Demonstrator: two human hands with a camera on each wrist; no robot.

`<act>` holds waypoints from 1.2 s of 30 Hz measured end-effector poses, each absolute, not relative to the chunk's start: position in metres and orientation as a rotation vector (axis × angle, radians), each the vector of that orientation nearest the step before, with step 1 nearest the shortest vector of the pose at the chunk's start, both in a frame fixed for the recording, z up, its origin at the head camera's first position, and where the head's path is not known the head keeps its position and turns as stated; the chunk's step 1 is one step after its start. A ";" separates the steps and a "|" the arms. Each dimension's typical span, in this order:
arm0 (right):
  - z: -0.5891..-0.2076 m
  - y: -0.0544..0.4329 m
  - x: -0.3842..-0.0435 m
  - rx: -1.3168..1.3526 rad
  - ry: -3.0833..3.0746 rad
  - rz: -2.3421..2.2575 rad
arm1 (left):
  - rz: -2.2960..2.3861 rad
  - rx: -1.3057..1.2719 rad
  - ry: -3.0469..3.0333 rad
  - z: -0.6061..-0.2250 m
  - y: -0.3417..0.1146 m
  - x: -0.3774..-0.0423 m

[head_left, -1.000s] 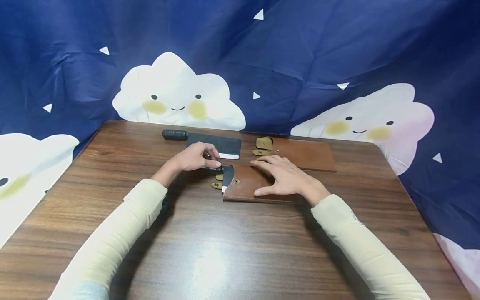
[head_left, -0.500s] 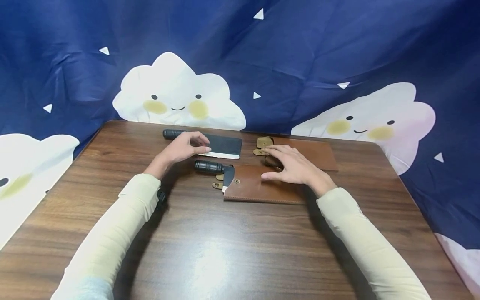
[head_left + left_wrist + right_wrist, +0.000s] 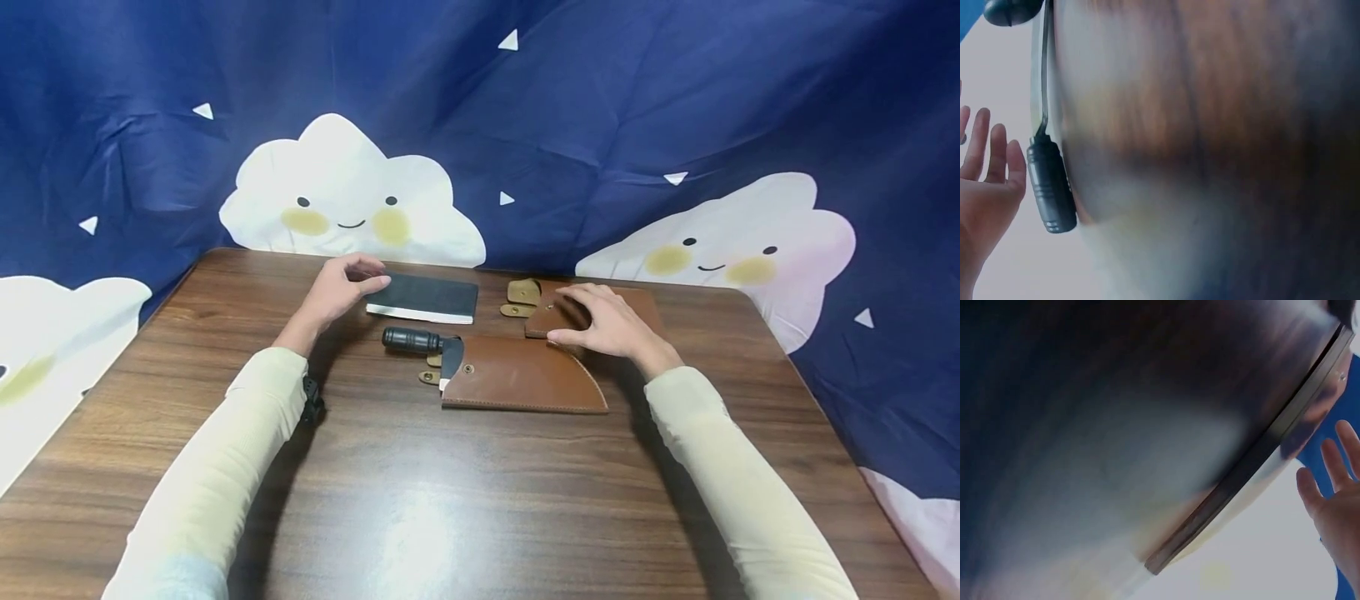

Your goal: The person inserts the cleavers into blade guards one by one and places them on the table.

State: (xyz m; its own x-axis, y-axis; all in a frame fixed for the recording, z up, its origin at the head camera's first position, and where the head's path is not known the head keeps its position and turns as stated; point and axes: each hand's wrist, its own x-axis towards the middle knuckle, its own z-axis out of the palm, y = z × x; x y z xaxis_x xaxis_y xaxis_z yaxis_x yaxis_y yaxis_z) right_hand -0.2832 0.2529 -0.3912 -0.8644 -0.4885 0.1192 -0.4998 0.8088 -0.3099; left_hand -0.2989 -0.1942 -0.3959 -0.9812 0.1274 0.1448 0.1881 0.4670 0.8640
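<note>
In the head view my left hand [image 3: 333, 292] hovers by the handle end of the far cleaver [image 3: 427, 298], whose handle it hides. The left wrist view has straight fingers on that hand [image 3: 991, 181], just above a black handle [image 3: 1052, 184]. My right hand [image 3: 611, 321], fingers apart, is above the far brown leather sheath [image 3: 553, 321]. From the right wrist, its hand [image 3: 1338, 500] appears clear of a sheath edge seen side-on [image 3: 1254, 459]. Nearer me lies a second sheath [image 3: 521, 375] with a cleaver inside, its black handle [image 3: 411, 339] sticking out leftward.
The brown wooden table [image 3: 465, 500] reaches to a blue curtain [image 3: 450, 67] printed with white clouds. Tan snap straps [image 3: 517, 310] stick out from the far sheath. One strap [image 3: 429, 377] of the near sheath lies beside the cleaver's handle.
My left hand has left the sheathed cleaver's handle and moved back and left to the far cleaver. My right hand has moved off the near sheath, rightward over the far one.
</note>
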 end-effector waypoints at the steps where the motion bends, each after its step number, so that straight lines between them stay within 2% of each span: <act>1: -0.391 0.255 -0.285 0.804 -2.951 0.516 | -1.562 -0.284 -2.632 -0.395 -0.195 -0.300; 20: -0.396 0.266 -0.312 0.703 -3.103 0.387 | -1.416 -0.099 -2.625 -0.399 -0.210 -0.332; 36: -0.390 0.263 -0.324 0.787 -3.204 0.275 | -1.419 -0.136 -2.821 -0.401 -0.221 -0.343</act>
